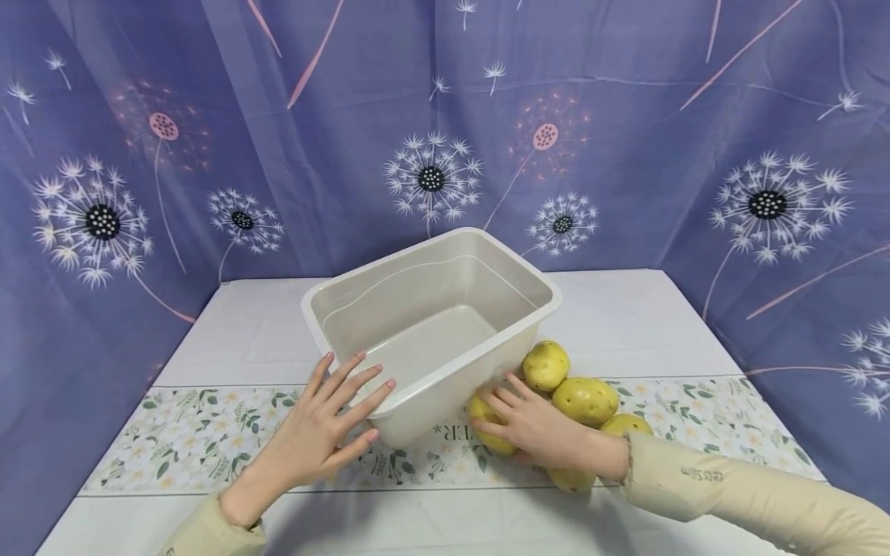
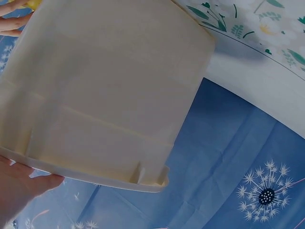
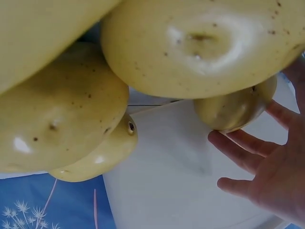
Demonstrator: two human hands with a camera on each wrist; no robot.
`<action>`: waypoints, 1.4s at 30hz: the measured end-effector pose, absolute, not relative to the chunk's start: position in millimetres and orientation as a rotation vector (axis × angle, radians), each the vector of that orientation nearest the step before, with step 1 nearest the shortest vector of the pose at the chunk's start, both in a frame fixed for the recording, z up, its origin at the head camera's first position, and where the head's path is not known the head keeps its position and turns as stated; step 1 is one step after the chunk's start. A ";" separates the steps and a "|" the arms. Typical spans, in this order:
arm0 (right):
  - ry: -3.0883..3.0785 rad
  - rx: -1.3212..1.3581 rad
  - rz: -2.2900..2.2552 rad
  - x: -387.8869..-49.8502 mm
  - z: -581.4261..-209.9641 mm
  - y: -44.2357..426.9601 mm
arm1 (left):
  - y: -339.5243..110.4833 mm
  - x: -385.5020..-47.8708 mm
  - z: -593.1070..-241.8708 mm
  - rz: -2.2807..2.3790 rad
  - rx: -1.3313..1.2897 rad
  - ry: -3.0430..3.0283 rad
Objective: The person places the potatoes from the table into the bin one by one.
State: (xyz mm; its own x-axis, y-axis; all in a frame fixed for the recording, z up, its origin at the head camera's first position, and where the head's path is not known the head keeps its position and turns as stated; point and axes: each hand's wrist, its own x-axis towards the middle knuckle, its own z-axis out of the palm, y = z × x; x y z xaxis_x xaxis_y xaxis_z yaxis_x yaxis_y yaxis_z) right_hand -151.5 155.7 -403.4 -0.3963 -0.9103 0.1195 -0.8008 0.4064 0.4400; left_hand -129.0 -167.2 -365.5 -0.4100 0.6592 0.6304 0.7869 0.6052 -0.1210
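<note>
A light grey plastic bin (image 1: 431,386) stands at an angle on the table, its inside bare. My left hand (image 1: 313,428) rests at its near left corner, fingers spread over the rim; the left wrist view shows that hand (image 2: 26,188) at the rim beside the bin wall (image 2: 105,86). My right hand (image 1: 538,425) lies over a yellow potato (image 1: 484,440) close to the bin's near right side. In the right wrist view its fingers (image 3: 238,150) extend loosely beside the potato (image 3: 236,109). More potatoes (image 1: 585,400) cluster around this hand, one partly hidden under the wrist.
Across the white table (image 1: 222,332) runs a floral printed strip (image 1: 202,440) beneath the bin and potatoes. A blue-purple dandelion curtain (image 1: 334,154) encloses the back and both sides. One potato (image 1: 545,364) lies close to the bin's right wall.
</note>
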 end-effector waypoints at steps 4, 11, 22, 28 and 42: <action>-2.323 1.495 -0.444 -149.4 -402.2 158.0 | -166.0 -129.5 -365.7 -0.259 -1.139 -2.177; -2.435 1.508 -0.426 -148.4 -400.9 160.2 | -166.7 -129.7 -366.6 -0.258 -1.130 -2.191; -2.526 1.585 -0.445 -152.5 -398.6 154.3 | -165.6 -129.4 -367.8 -0.284 -1.126 -2.150; -2.458 1.599 -0.549 -153.2 -398.8 152.3 | -164.8 -130.5 -367.3 -0.282 -1.120 -2.131; -2.441 1.603 -0.602 -148.2 -393.5 159.4 | -164.3 -131.4 -368.5 -0.294 -1.118 -2.121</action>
